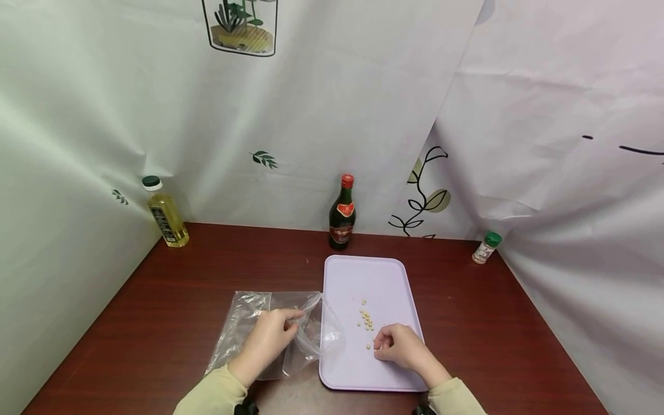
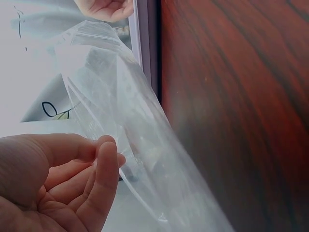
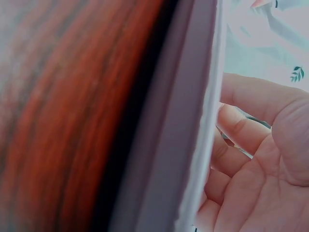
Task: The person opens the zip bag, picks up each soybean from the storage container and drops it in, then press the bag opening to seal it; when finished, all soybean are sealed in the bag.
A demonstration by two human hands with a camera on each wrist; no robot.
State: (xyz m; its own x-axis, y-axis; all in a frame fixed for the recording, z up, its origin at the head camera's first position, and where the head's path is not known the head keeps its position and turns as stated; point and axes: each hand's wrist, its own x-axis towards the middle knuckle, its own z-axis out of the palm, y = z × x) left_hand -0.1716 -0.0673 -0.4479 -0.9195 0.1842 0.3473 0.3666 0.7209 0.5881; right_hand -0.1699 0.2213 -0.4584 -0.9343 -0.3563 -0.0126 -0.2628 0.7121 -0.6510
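Observation:
A clear plastic bag (image 1: 249,308) lies flat on the table, its open mouth reaching over the left rim of the lilac tray (image 1: 342,276). My left hand (image 1: 271,337) pinches the bag's edge near the mouth between thumb and forefinger, as the left wrist view also shows. Several small pale-yellow soybeans (image 1: 366,319) lie scattered on the tray. Right beside the nearest ones, my right hand (image 1: 402,349) has its bent fingertips down at the tray surface. In the right wrist view the tray rim hides those fingertips, so whether a soybean is between them cannot be seen.
A dark green bottle with a red cap (image 1: 342,216) stands behind the tray. At the back left is a bottle of yellow oil (image 1: 168,216), and at the back right a small green-capped shaker (image 1: 486,248). Printed cloth (image 1: 321,115) encloses the table's back and sides.

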